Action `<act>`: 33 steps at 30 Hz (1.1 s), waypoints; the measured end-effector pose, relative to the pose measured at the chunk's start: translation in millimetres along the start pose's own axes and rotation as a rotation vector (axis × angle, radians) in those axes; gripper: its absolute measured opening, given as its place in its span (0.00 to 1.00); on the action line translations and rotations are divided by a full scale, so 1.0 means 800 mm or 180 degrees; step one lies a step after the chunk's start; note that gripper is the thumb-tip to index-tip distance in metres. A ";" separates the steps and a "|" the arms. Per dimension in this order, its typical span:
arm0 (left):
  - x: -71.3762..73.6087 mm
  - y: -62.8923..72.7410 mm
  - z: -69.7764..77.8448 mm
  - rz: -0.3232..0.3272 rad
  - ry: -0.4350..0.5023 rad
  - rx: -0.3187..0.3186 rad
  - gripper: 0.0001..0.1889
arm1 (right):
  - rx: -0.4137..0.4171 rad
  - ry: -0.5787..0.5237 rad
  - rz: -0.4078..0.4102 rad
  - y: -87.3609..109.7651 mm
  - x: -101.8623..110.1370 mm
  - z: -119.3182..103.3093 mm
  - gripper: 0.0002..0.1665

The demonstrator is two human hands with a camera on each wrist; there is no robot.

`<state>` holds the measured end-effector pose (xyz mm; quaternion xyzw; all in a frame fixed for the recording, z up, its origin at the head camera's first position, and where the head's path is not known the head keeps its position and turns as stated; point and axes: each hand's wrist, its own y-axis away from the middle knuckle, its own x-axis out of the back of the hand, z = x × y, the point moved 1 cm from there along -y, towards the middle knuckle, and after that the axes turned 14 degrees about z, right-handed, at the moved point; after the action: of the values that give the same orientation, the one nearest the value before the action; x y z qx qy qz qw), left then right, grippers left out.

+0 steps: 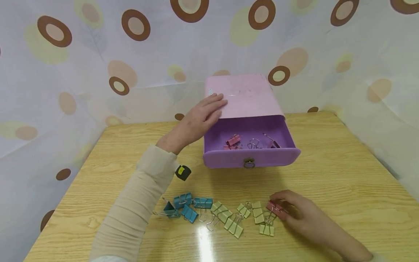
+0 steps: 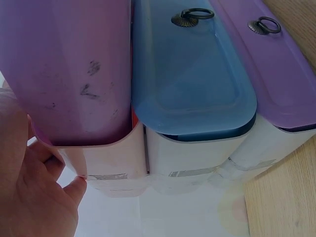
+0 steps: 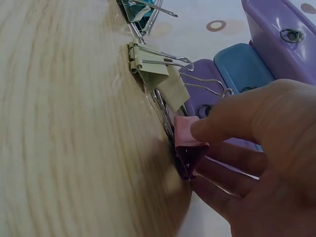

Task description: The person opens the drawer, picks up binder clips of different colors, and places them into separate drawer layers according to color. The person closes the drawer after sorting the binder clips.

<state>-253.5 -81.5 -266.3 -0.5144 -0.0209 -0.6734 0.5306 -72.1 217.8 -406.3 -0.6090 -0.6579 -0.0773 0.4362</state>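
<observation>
A pink binder clip (image 1: 275, 209) is pinched between the thumb and fingers of my right hand (image 1: 307, 216), low over the wooden table. It is at the right end of a row of yellow-green binder clips (image 1: 234, 227) and blue binder clips (image 1: 183, 200). In the right wrist view the pink clip (image 3: 185, 131) almost touches the wood. My left hand (image 1: 196, 118) rests on the left edge of the pink cabinet top (image 1: 248, 92), fingers extended. Below that top, the purple drawer (image 1: 273, 159) is pulled out, holding pink binder clips (image 1: 233, 140) and other metal-handled clips.
Under the pulled-out drawer, the left wrist view shows a blue drawer (image 2: 197, 74) and another purple drawer (image 2: 276, 64), both with ring handles and pushed in. A small black-and-yellow object (image 1: 183, 173) appears by my left sleeve. Patterned cloth (image 1: 157, 72) stands behind the wooden table (image 1: 343, 163).
</observation>
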 end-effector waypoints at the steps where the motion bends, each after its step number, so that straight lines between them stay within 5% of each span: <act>1: 0.000 0.000 0.000 -0.0002 -0.0003 -0.0001 0.24 | 0.0028 -0.0002 0.0006 0.000 -0.002 0.001 0.19; 13: 0.000 0.001 0.001 -0.0008 -0.0032 0.0005 0.24 | 0.0145 0.0203 0.0259 -0.004 -0.012 0.010 0.13; 33: -0.001 0.000 0.002 0.0015 0.0031 -0.0013 0.24 | 0.0063 -0.0129 0.0544 -0.004 0.013 0.018 0.17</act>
<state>-252.4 -80.3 -265.9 -0.5122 -0.0157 -0.6747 0.5312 -80.3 233.8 -406.8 -0.6601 -0.6129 -0.0209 0.4338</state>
